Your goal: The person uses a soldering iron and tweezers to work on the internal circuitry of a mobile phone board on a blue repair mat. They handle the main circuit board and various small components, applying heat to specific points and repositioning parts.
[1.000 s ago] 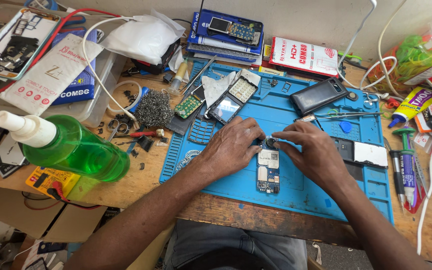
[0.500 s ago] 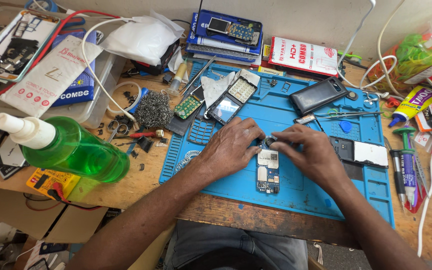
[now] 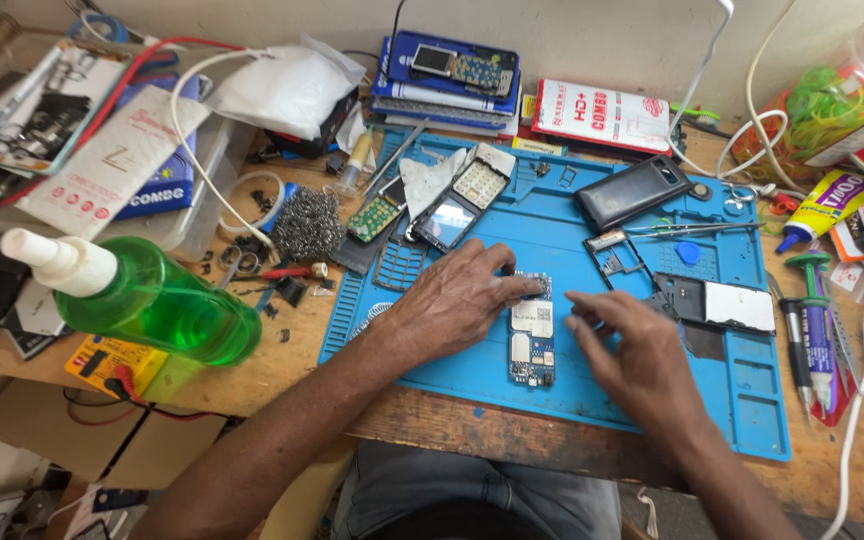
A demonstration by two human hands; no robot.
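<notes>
Down on the bench, head view only. Our left hand (image 3: 457, 300) lies flat on the blue work mat (image 3: 552, 390), fingers stretched out together, the fingertips (image 3: 524, 287) pressing the top end of a small bare phone circuit board (image 3: 531, 335). The board lies lengthwise on the mat, just right of the left palm, between both hands.

Our right hand (image 3: 632, 350) sits just right of the board, fingers loosely spread and curled, the index tip (image 3: 574, 299) close to the board's upper right edge; we cannot tell whether it touches. It pinches nothing that we can see.

Beyond the right hand: a black phone frame with a white panel (image 3: 717, 303), tweezers (image 3: 687, 229), and a dark phone back cover (image 3: 634, 190) further up the mat. Beyond the left fingertips: a phone with a dark screen (image 3: 449, 218), a keypad piece (image 3: 479, 183), a green circuit board (image 3: 376, 217). Off the mat, well left of the left wrist, a green spray bottle (image 3: 152, 300) lies tilted on the wooden table (image 3: 512, 440), with a ball of steel wool (image 3: 308, 222) near it. Far right of the right hand, screwdrivers (image 3: 814, 320) and a glue tube (image 3: 822, 207).
</notes>
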